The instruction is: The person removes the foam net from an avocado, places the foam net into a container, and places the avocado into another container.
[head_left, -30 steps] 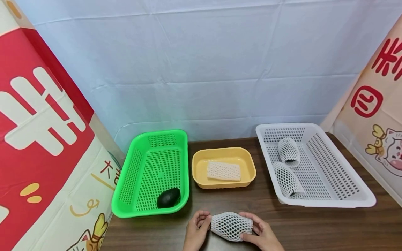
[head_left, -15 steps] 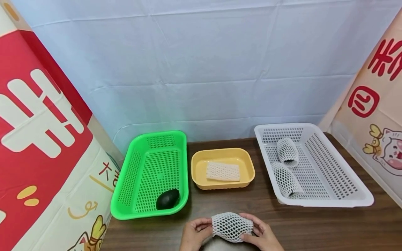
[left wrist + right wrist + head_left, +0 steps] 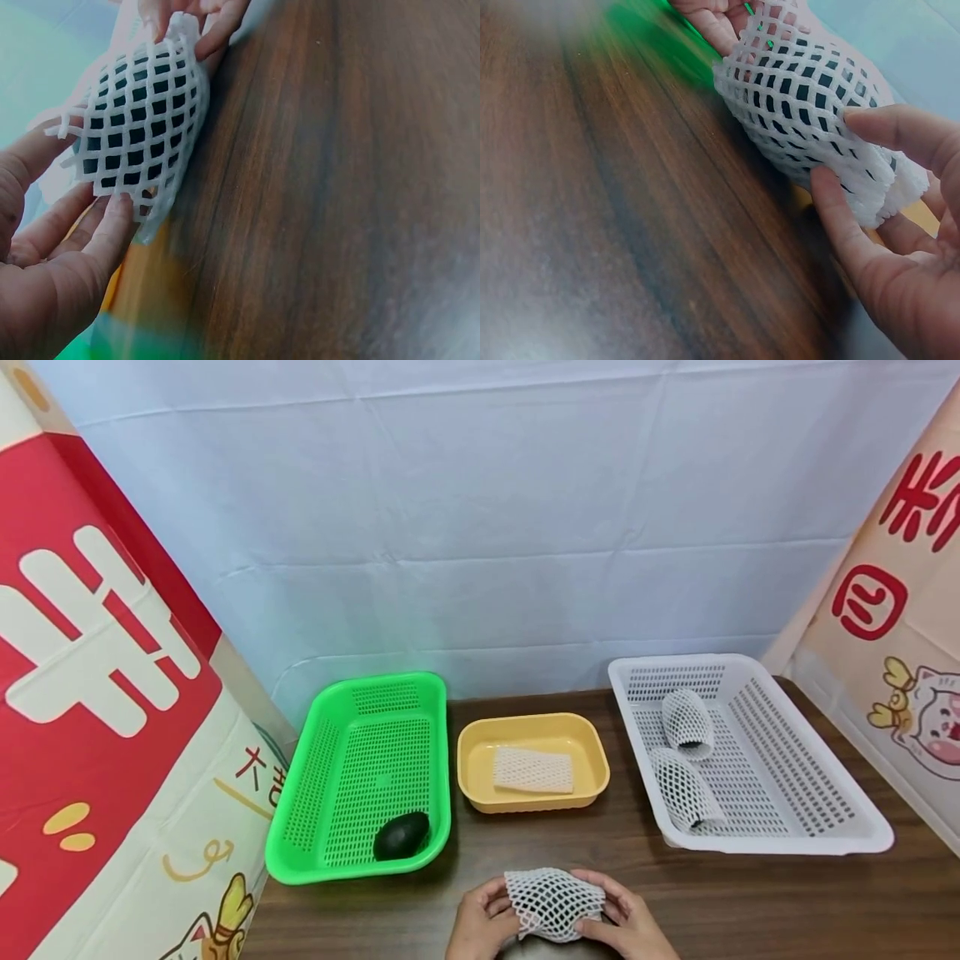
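Note:
Near the front of the table, a white foam fruit net [image 3: 558, 900] is stretched around a dark rounded object [image 3: 135, 135], which shows through its mesh. My left hand [image 3: 483, 920] holds the net's left end, with some fingers inside the opening and the thumb outside. At the other end my right hand [image 3: 622, 917] grips the net with its thumb in front and fingers behind, as the right wrist view also shows. The dark object's full shape is hidden by the mesh. A smooth black egg-shaped object [image 3: 401, 836] lies in the green basket [image 3: 277, 847].
Behind my hands, a yellow tray [image 3: 471, 793] contains flat foam netting [image 3: 532, 770]. The white basket [image 3: 847, 843] to the right has two netted dark objects [image 3: 686, 722] along its left side. A pale cloth [image 3: 480, 568] hangs behind the wooden table [image 3: 735, 910].
My left hand drew slightly left, then came back right, with its fingers further into the net's left end, which now spreads wider. The right hand keeps its hold.

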